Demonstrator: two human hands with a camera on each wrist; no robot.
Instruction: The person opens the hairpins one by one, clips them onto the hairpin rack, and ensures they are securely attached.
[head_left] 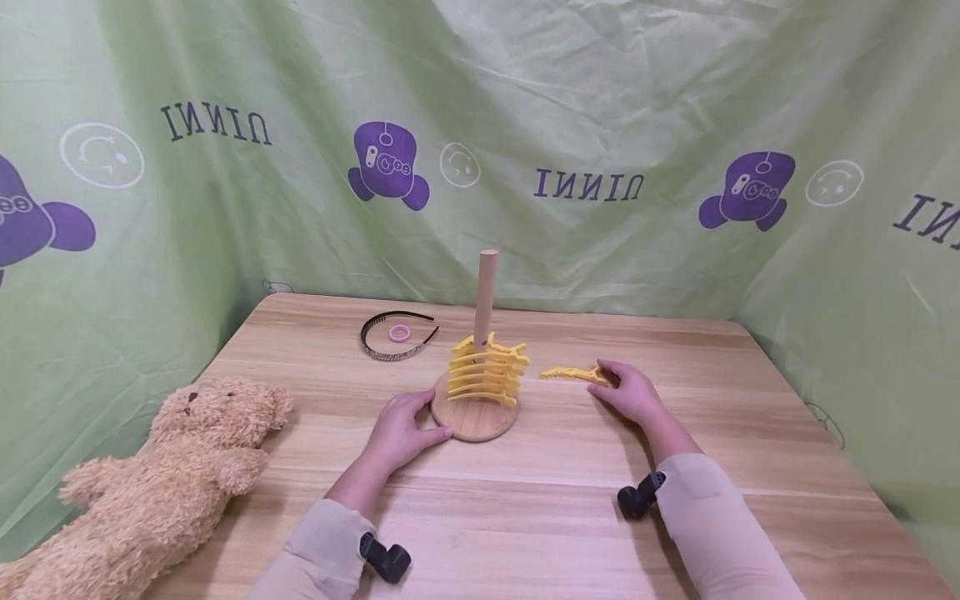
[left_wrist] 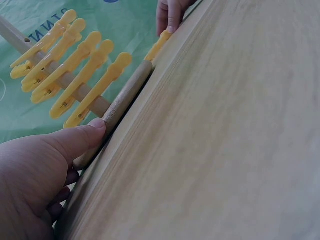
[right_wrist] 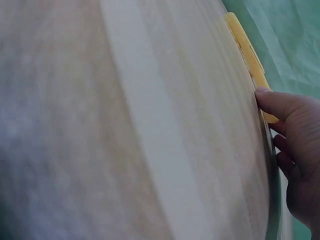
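A wooden stand has an upright post (head_left: 486, 292) on a round base (head_left: 476, 423). Several yellow hair clips (head_left: 487, 375) are clamped around the post, one above another. My left hand (head_left: 401, 429) holds the left edge of the base, its thumb on the near rim in the left wrist view and its other fingers partly hidden. To the right of the stand, my right hand (head_left: 630, 390) pinches the end of another yellow hair clip (head_left: 566, 373), which lies low along the tabletop. In the right wrist view, the thumb covers part of this clip (right_wrist: 245, 42).
Behind the stand to the left, a dark headband (head_left: 390, 357) lies around a small pink ring (head_left: 400, 333). A fluffy tan teddy bear (head_left: 172, 467) lies along the left side of the wooden table (head_left: 525, 517). Green printed cloth (head_left: 585, 108) hangs around the table.
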